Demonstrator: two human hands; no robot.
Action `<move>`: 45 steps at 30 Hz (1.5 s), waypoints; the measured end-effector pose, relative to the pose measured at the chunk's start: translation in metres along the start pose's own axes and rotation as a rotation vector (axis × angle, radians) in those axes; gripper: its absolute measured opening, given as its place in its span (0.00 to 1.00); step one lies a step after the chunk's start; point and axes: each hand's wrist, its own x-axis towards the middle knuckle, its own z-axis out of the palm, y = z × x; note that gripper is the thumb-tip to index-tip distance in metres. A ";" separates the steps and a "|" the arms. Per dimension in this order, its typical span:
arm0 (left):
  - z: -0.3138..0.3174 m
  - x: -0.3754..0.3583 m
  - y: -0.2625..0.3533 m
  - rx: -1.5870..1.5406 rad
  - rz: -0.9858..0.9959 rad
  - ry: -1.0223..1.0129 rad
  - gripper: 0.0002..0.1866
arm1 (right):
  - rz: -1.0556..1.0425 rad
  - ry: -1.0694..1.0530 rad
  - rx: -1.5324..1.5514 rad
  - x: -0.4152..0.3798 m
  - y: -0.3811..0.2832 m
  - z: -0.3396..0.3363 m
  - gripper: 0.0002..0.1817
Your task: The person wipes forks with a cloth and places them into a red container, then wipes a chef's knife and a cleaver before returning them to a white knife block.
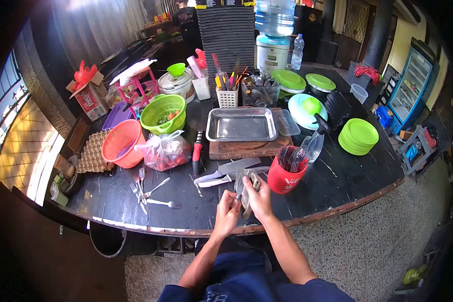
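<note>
In front of my body, near the table's front edge, both hands meet around a grey-beige cloth (245, 205). My right hand (259, 199) is closed on the bunched cloth. Beside it, my left hand (227, 213) is closed in a pinch against the cloth; what sits between its fingers is hidden. Just beyond the hands lie knives (227, 170) with pale handles. Several forks and other cutlery (151, 194) are spread on the tabletop to the left. A red tub (282, 180) full of upright cutlery stands right of my right hand.
A metal tray (241, 126) rests on a wooden board (231, 150). Left of it are a knife sharpener (197, 153), a tied plastic bag (167, 153), an orange basket (122, 143) and a green basket (162, 111). Green plates (358, 136) are stacked at right, near a bottle (314, 145).
</note>
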 end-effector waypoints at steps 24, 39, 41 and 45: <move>-0.006 -0.006 -0.020 0.234 0.176 -0.009 0.06 | -0.032 0.137 0.222 0.011 -0.019 -0.010 0.10; 0.003 0.005 -0.008 0.267 0.306 0.229 0.19 | 0.004 -0.094 -0.053 -0.011 0.006 0.005 0.10; 0.002 0.006 0.008 0.403 0.343 0.364 0.17 | -0.116 -0.107 -0.265 -0.008 0.021 0.000 0.12; -0.016 0.020 0.016 0.369 0.282 0.312 0.06 | -0.097 -0.188 -0.362 -0.018 0.020 0.003 0.14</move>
